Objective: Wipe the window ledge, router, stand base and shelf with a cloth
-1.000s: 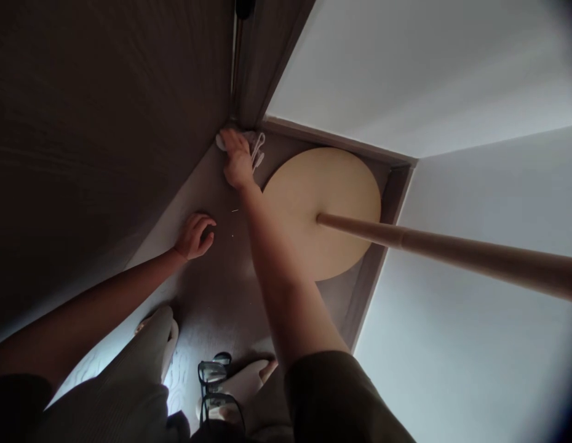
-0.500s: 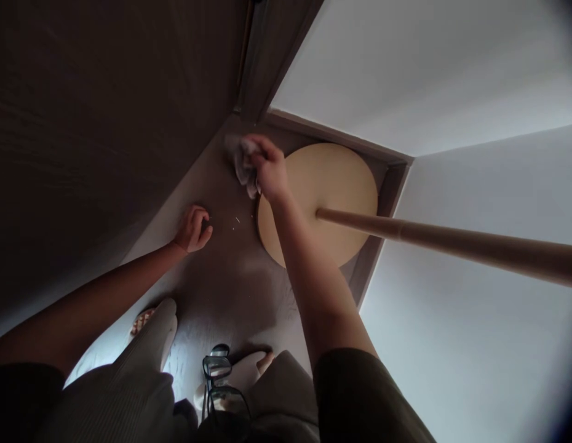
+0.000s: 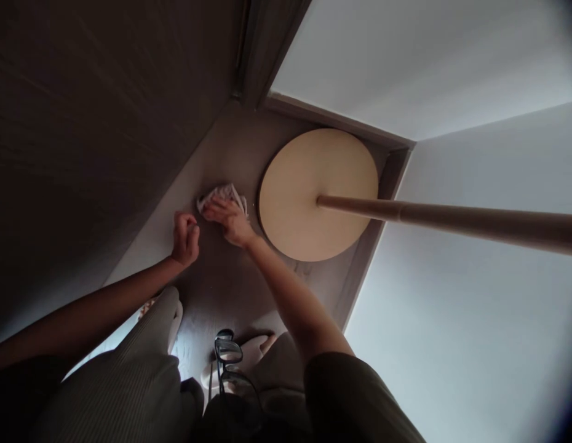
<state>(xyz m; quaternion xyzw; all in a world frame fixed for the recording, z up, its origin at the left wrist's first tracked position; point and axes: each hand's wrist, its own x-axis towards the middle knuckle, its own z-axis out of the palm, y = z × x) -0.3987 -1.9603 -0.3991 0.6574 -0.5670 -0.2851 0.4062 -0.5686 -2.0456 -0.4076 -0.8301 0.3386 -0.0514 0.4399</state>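
Note:
My right hand [image 3: 227, 220] presses a crumpled pale cloth [image 3: 230, 192] onto the dark wood-look floor [image 3: 212, 271], fingers spread over it. Part of the cloth lies hidden under the fingers. To the left, my left hand [image 3: 186, 239] hovers with its fingers curled in, and nothing shows in it. Close to the cloth's right side stands a round, light wooden base [image 3: 290, 178] with a wooden pole [image 3: 433, 221] rising from it.
A dark panel [image 3: 106, 123] fills the left side. White walls [image 3: 475, 295] meet at the right corner, with dark baseboards [image 3: 332, 114] along the floor. Black-framed glasses [image 3: 229, 352] hang below my view, near my feet and knees.
My right hand has swept the cloth from beside the base's far left edge back toward me and left. The pale bits on the floor no longer show there. My left hand has curled tighter.

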